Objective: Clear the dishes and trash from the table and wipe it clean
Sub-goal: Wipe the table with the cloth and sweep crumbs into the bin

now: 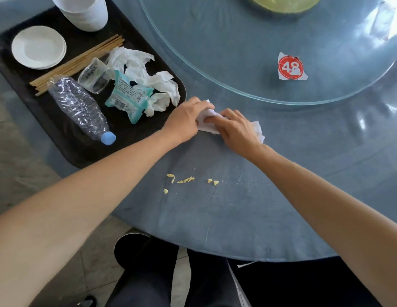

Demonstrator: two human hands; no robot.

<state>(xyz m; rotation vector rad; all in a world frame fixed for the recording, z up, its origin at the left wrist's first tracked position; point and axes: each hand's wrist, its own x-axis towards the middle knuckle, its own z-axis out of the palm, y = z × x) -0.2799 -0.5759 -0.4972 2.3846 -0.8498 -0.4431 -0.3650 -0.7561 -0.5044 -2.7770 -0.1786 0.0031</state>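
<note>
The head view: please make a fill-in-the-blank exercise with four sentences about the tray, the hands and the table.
1. Both hands, left and right, hold a white ____.
2. The plastic bottle lying on the black tray has a ____ cap.
3. The red sticker under the glass turntable shows the number ____.
4. Yellow ____ lie on the table between the forearms.

Missing words: tissue; blue; 48; crumbs

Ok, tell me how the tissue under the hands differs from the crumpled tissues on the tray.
The tissue under the hands lies on the blue table, gripped by the left hand and right hand; the crumpled tissues sit untouched on the black tray. The tray's pile looks bigger. Both are white paper.
</note>
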